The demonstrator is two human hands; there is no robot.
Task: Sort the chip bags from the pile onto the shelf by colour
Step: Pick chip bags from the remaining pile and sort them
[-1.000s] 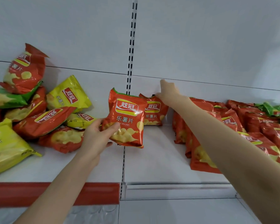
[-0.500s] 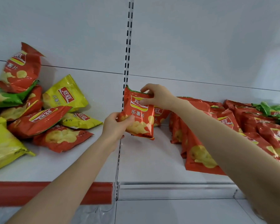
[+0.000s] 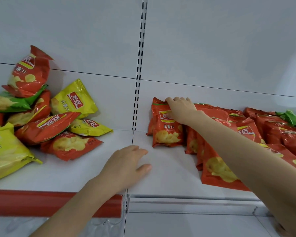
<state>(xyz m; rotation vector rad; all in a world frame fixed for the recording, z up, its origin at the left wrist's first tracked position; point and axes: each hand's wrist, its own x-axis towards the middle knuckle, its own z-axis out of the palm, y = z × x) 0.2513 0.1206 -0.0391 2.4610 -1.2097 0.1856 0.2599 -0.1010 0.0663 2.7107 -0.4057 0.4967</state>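
- Far from me stands a plain white back panel (image 3: 212, 40); it fills the whole far side.
- A vertical upright (image 3: 140, 65) with two rows of dark slots divides this panel into a left and a right part.
- A thin dark seam (image 3: 92, 73) runs across both parts.
- The shelf (image 3: 169, 168) is a flat white board in two sections, which meet under the upright.
- On the near edge, the left section carries a red strip (image 3: 41, 202), and the right section a grey metal rail (image 3: 195, 204).
- Below the rail I see a pale grey surface (image 3: 178, 226); what it is, I cannot tell.
- The light is soft and even, the shadows faint.
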